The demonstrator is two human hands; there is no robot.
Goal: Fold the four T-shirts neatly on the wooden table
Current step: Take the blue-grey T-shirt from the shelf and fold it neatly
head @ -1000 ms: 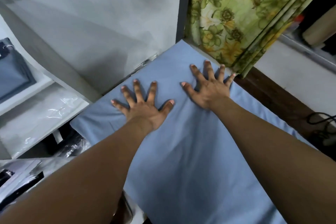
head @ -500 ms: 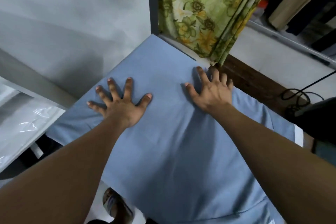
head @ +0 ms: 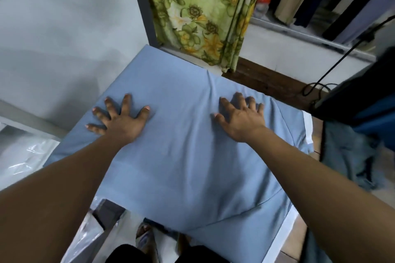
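Only the light blue cotton T-shirt (head: 181, 156) lies flat on the dark wooden table (head: 267, 79), not folded yet. L hand (head: 121, 121) & R hand (head: 241, 119) press it, fingers spread wide, holding nothing. Other shirts: can't tell.

No readable text, labels, brands or numbers anywhere in view. The blue T-shirt (head: 188, 156) is plain fabric with no print showing, and the floral curtain (head: 203, 10) carries a flower pattern only, no writing.
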